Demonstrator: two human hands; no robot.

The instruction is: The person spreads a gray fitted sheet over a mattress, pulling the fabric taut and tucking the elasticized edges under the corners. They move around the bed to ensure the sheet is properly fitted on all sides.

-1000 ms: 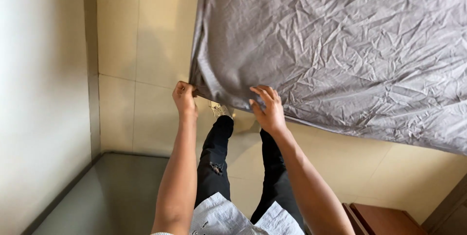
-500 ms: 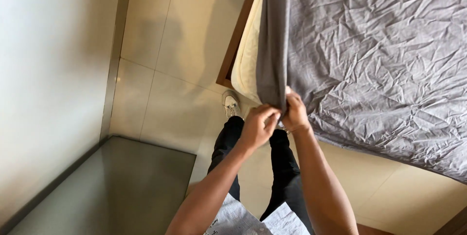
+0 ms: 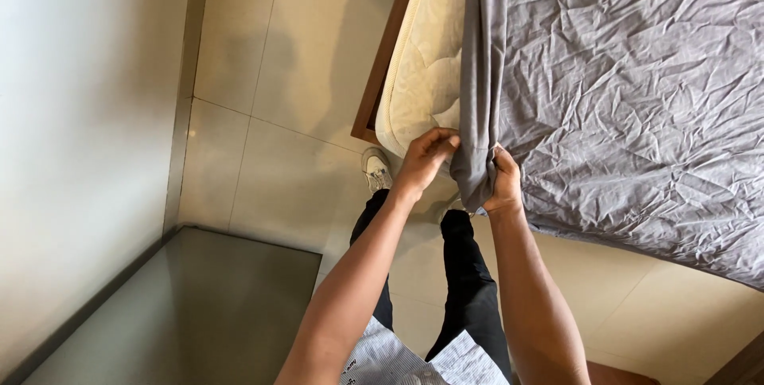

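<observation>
Two hands [image 3: 465, 166] gripping grey sheet [image 3: 621, 90] corner, mattress [image 3: 426, 58] edge bared

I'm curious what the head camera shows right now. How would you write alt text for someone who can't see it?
Seen from above, a person's left hand and right hand grip the bunched corner of a wrinkled grey bedsheet, pulled back to bare the cream mattress on its wooden bed frame. Below are black trousers, a white shoe and a beige tiled floor.
</observation>
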